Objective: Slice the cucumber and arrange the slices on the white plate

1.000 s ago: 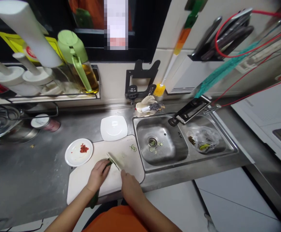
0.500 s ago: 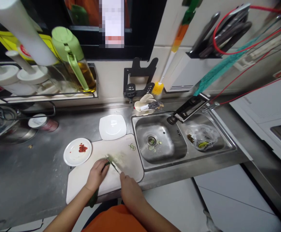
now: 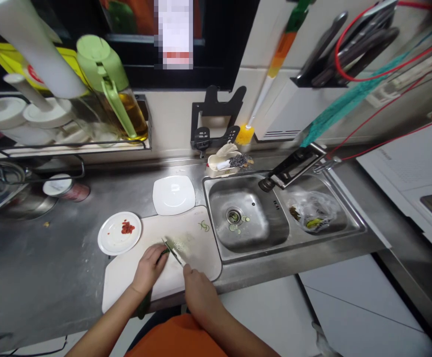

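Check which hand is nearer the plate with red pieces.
Left. The left hand is right of and below the plate; the right hand, gripping the knife, is farther right.

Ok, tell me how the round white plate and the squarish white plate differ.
The round white plate holds small red pieces; the squarish white plate shows a bright reflection. The round one sits farther from the stainless-steel sink than the squarish one. Both are white and lie face up.
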`<control>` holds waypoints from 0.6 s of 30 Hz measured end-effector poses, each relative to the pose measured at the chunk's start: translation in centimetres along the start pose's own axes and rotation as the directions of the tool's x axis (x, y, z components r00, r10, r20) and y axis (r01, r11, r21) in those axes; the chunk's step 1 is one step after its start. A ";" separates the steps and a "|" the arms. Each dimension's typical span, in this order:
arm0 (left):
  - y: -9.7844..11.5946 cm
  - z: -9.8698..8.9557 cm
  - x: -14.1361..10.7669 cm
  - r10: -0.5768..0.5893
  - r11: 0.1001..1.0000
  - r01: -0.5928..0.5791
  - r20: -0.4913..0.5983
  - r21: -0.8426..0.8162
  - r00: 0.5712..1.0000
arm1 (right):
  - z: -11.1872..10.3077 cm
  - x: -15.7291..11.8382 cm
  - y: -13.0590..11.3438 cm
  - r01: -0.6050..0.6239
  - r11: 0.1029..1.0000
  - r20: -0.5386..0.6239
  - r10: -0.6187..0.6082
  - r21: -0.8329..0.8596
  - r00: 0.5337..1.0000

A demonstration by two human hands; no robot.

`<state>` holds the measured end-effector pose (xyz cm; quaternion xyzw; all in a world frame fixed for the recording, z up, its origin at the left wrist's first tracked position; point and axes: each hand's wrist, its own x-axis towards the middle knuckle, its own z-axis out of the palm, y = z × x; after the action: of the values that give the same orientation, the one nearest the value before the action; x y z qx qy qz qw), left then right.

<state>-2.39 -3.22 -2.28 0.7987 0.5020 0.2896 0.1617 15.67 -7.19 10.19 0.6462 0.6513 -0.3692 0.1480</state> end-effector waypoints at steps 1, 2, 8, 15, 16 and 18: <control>0.0 0.0 0.0 -0.002 1.000 0.002 0.002 0.001 1.000 | -0.1 0.1 0.0 -0.001 1.000 0.002 0.001 0.002 1.000; -0.1 0.0 0.0 -0.003 1.000 0.003 0.005 0.001 1.000 | -0.1 0.1 -0.1 -0.003 1.000 0.003 0.003 0.005 1.000; -0.2 0.1 -0.1 -0.011 1.000 0.011 0.021 -0.002 1.000 | 0.1 0.9 -0.2 0.000 1.000 0.017 -0.001 0.019 1.000; -0.1 0.0 0.0 -0.013 1.000 0.013 0.033 -0.012 0.999 | 1.4 3.1 -0.5 0.000 0.997 0.002 0.000 0.078 1.000; 0.0 0.0 0.0 -0.012 1.000 0.013 0.036 -0.013 0.999 | 1.5 3.5 -0.6 0.001 0.997 0.002 -0.002 0.083 1.000; 0.0 -0.1 0.1 -0.010 1.000 0.011 0.036 -0.015 0.999 | 1.8 4.0 -0.8 0.006 0.997 -0.004 -0.005 0.083 1.000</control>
<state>-2.41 -3.16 -2.19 0.8001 0.5009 0.2779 0.1782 13.93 -5.38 6.56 0.6507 0.6375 -0.3950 0.1189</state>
